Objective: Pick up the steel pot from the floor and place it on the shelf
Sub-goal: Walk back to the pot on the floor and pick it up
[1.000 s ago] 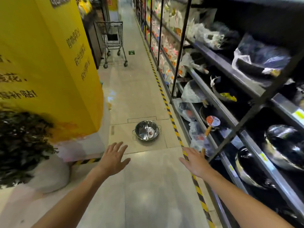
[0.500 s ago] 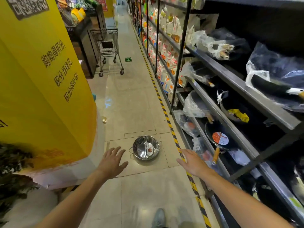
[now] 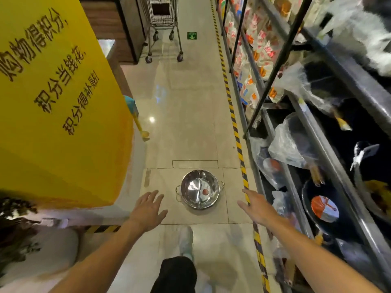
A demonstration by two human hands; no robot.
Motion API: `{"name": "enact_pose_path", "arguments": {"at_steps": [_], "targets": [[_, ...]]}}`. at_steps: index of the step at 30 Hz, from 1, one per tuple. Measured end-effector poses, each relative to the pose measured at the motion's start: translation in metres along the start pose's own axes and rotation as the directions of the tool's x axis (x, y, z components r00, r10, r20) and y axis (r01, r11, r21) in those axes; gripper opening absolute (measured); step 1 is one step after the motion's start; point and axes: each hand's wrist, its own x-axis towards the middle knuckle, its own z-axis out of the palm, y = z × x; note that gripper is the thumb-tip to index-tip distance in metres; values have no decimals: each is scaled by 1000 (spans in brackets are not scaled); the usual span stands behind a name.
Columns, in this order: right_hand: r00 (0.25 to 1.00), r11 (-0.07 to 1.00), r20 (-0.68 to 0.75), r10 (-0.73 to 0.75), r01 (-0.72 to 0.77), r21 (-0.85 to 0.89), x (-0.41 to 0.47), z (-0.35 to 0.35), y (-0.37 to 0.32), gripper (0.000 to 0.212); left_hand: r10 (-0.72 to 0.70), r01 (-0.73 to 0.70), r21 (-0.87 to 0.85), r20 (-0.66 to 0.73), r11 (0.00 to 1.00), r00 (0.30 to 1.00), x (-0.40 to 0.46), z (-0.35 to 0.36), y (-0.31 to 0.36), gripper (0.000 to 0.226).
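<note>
A shiny steel pot [image 3: 200, 188] with two small side handles, a divider inside and a red sticker sits upright on the tiled floor in the aisle. My left hand [image 3: 148, 208] hovers to its left, fingers spread, holding nothing. On the pot's right my right hand [image 3: 257, 207] reaches forward, also open and empty. Neither hand touches the pot. The shelf [image 3: 330, 153], a dark metal rack, runs along the right side with bagged pans on its tiers.
A yellow pillar [image 3: 59, 98] stands close on the left. A shopping cart [image 3: 163, 22] is parked far down the aisle. Yellow-black tape [image 3: 237, 134] lines the floor beside the rack. My foot and dark trouser leg [image 3: 177, 269] are below the pot.
I have stepped closer; the pot now lies between my hands and looks larger. Both hands stay open and have moved toward it.
</note>
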Motion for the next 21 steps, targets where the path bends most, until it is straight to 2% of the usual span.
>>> {"name": "enact_pose_path", "arguments": {"at_steps": [5, 12, 16, 18, 21], "targets": [[996, 998, 61, 60, -59, -15, 97, -1, 4, 66, 6, -8, 18, 123, 1000, 992, 113, 15, -12, 71], [973, 981, 144, 180, -188, 42, 248, 42, 30, 66, -9, 20, -61, 175, 998, 985, 262, 68, -32, 70], [973, 981, 153, 174, -186, 63, 343, 104, 68, 66, -89, 118, -174, 167, 978, 982, 348, 142, -41, 73], [974, 982, 154, 164, -177, 73, 399, 147, 94, 66, -118, 173, -252, 218, 952, 969, 395, 189, -42, 74], [965, 975, 176, 196, -211, 73, 481, 230, 144, 70, -229, 328, -384, 280, 863, 932, 459, 277, -42, 76]]}}
